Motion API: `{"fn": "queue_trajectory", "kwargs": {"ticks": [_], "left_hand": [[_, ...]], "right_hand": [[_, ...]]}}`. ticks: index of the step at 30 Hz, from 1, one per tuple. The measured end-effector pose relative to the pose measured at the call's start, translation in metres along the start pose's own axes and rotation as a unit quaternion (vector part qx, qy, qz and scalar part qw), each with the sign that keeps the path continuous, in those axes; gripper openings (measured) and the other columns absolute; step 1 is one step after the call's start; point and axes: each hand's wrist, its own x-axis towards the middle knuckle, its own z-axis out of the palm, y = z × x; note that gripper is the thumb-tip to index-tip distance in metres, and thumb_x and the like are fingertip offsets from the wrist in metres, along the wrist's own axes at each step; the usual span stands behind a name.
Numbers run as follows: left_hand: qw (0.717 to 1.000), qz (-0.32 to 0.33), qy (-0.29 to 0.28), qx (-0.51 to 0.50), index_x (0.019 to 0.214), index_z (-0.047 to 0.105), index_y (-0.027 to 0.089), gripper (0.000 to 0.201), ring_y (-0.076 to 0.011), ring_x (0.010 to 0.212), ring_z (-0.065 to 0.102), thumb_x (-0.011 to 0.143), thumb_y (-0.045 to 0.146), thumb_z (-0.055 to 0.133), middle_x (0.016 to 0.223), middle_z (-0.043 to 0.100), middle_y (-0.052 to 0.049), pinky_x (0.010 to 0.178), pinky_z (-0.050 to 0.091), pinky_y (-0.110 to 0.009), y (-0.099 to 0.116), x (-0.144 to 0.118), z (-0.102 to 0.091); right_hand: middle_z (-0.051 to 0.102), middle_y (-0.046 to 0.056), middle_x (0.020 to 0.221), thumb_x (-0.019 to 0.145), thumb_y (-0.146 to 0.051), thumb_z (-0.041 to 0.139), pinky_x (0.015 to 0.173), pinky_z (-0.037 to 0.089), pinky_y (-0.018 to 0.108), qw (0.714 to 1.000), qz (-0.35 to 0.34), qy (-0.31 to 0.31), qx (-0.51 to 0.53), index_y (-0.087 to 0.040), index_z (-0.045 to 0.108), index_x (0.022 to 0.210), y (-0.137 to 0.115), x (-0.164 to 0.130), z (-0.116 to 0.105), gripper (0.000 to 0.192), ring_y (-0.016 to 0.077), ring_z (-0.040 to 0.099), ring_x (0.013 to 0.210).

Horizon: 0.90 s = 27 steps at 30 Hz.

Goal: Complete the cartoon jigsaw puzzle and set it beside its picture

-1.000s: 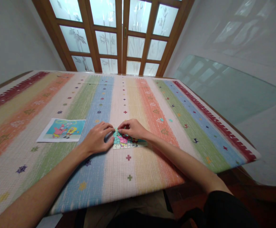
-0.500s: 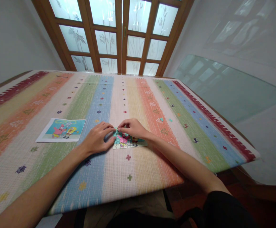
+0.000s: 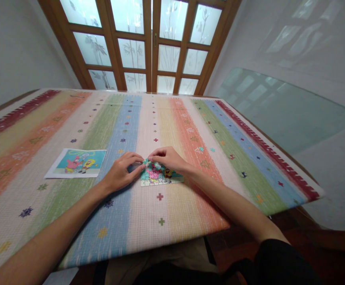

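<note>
Closely, the left hand (image 3: 124,168), thumb and fingers narrowly parted, and the right hand (image 3: 168,158), fingertips drawn together, meet at the far left corner of the puzzle (image 3: 156,178) on the striped cloth (image 3: 144,221); whether either grips a piece, I cannot tell. Leftward lies a print (image 3: 79,162); rightward, two loose pieces (image 3: 201,149).

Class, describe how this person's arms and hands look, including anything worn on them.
The left hand and right hand are ungloved, with no watch or bracelet visible. Both forearms are slim and bare; a plain black sleeve covers the right arm higher up.
</note>
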Motion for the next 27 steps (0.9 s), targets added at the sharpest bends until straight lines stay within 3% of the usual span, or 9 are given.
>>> {"fn": "queue_trajectory", "kwargs": {"ticks": [9,14,22,27], "left_hand": [[0.999,-0.047,-0.019,-0.005,0.11,0.068,0.021,0.021,-0.0211,0.101,0.067,0.105,0.035,0.052,0.108,0.073,-0.007,0.095,0.054,-0.041,0.006,0.001,-0.001],[0.995,-0.099,0.001,-0.019,0.115,0.068,0.02,0.026,-0.0182,0.083,0.067,0.102,0.038,0.055,0.104,0.075,-0.006,0.085,0.057,-0.037,0.01,0.001,-0.002],[0.981,-0.165,0.028,-0.098,0.103,0.069,0.019,0.023,-0.0172,0.077,0.07,0.096,0.039,0.061,0.098,0.077,-0.004,0.075,0.057,-0.032,0.014,0.005,-0.002],[0.973,-0.181,0.004,-0.143,0.104,0.07,0.02,0.025,-0.0191,0.079,0.072,0.096,0.04,0.059,0.095,0.078,-0.006,0.075,0.058,-0.035,0.015,0.007,-0.002]], "right_hand": [[0.073,0.004,0.08,0.085,-0.017,0.074,0.076,0.051,0.029,0.999,-0.006,-0.048,-0.016,-0.018,0.078,0.078,0.006,0.001,-0.011,0.009,0.0158,0.064,0.076],[0.074,0.004,0.081,0.086,-0.019,0.074,0.076,0.052,0.028,0.998,-0.007,-0.059,-0.037,-0.017,0.078,0.081,0.004,-0.002,-0.008,0.007,0.0157,0.065,0.077],[0.073,0.005,0.082,0.087,-0.018,0.073,0.077,0.052,0.029,0.995,-0.032,-0.073,-0.055,-0.017,0.078,0.081,0.004,-0.001,-0.005,0.008,0.0163,0.066,0.078],[0.073,0.005,0.091,0.091,-0.02,0.072,0.071,0.048,0.028,0.989,-0.074,-0.046,-0.123,-0.016,0.08,0.097,0.004,-0.001,-0.013,0.01,0.0141,0.059,0.073]]}}
